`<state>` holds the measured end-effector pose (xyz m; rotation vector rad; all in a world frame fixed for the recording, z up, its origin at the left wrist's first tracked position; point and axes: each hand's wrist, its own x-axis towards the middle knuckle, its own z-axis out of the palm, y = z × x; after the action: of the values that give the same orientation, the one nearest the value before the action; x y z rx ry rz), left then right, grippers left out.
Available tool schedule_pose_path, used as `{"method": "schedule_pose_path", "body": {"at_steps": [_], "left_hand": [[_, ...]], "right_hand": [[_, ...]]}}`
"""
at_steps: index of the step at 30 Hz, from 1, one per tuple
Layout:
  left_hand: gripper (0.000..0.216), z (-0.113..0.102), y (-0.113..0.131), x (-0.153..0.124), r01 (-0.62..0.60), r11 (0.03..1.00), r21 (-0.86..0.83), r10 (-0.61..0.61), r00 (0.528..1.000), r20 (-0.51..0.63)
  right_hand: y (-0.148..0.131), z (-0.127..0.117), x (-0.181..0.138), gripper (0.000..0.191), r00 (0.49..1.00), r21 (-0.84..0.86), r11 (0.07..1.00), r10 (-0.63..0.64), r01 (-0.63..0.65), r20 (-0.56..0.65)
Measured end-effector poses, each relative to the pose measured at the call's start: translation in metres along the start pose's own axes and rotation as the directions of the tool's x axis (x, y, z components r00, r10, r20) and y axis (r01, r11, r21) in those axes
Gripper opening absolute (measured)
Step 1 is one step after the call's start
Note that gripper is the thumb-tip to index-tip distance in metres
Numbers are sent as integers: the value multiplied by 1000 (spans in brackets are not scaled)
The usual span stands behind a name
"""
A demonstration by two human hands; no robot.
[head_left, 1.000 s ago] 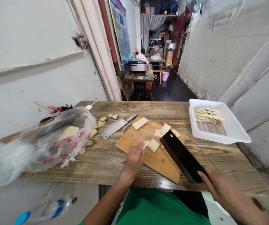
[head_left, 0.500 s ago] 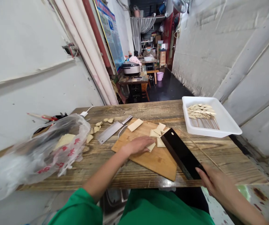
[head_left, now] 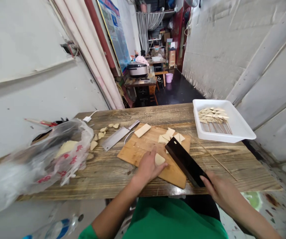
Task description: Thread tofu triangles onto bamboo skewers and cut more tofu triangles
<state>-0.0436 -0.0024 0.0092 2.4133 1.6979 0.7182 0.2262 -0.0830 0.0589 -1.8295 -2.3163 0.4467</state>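
My left hand (head_left: pixel 148 166) lies on the wooden cutting board (head_left: pixel 135 151), fingers closed round a pale triangular tofu piece (head_left: pixel 159 159). Gripping the handle of a black-bladed cleaver (head_left: pixel 184 161), my right hand (head_left: pixel 217 188) keeps the blade slanted over the board just right of that piece. More cut tofu pieces (head_left: pixel 169 135) lie on the board's far part, and a longer slab (head_left: pixel 142 130) lies at its far edge.
A steel cleaver (head_left: pixel 115 137) and small scraps (head_left: pixel 100 134) lie left of the board. A plastic bag with tofu (head_left: pixel 58 152) sits far left. At the right, a white tray (head_left: pixel 242 131) holds skewered pieces. A thin skewer (head_left: pixel 211 155) lies on the table.
My left hand has drawn back toward me across the board and picked up one tofu piece. The black cleaver has shifted slightly left and nearer, still in my right hand.
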Motion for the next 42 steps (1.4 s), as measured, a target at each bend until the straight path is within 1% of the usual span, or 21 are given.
{"method": "schedule_pose_path", "body": {"at_steps": [1,3,5,6,9,13,17,20,22,25,27,30,33,39,42], "left_hand": [[68,-3,-4,-7,-24,999,-44,22,999,-39],[51,-10,-15,-20,-119,988,-102,108,989,-106],[37,-14,-27,-31,-222,968,-116,206,969,-140],[33,-13,-32,-35,-265,958,-112,248,958,-142],[30,-6,-38,-39,-348,933,-89,336,933,-124],[27,5,-38,-34,-416,907,-61,410,907,-99],[31,5,-41,-31,-465,883,-64,461,885,-62],[33,4,-43,-32,-485,874,-43,482,874,-68],[31,4,-40,-35,-485,875,-13,482,872,-86],[29,6,-30,-44,-446,894,27,446,886,-128],[28,10,-19,-51,-387,921,36,387,908,-162],[28,16,-3,-58,-267,963,33,268,938,-220],[29,19,7,-57,-184,983,28,185,949,-255],[24,26,6,-54,-147,988,36,152,952,-266],[27,31,5,-58,-151,988,44,157,952,-264]], "right_hand": [[-3,-1,2,29,1000,-21,1000,-18,18,7],[-8,-2,6,28,999,-66,996,-53,54,10],[-11,-4,11,28,996,-102,991,-85,85,12],[-12,-5,13,28,995,-120,988,-99,100,17],[-17,-10,23,27,989,-177,973,-142,148,47],[-27,-15,31,26,977,-254,944,-189,208,96],[-30,-14,30,25,967,-283,925,-228,252,114],[-26,-12,27,25,971,-276,931,-220,237,94],[-22,-13,26,26,973,-265,936,-219,230,71],[-20,-20,30,27,962,-273,923,-267,272,58],[-19,-27,37,27,942,-302,893,-328,335,75],[-18,-37,53,27,902,-318,845,-418,431,112],[-18,-44,71,26,875,-306,820,-462,484,145],[-21,-49,95,24,826,-320,762,-523,563,209],[-23,-52,101,22,811,-300,754,-529,584,249]]}}
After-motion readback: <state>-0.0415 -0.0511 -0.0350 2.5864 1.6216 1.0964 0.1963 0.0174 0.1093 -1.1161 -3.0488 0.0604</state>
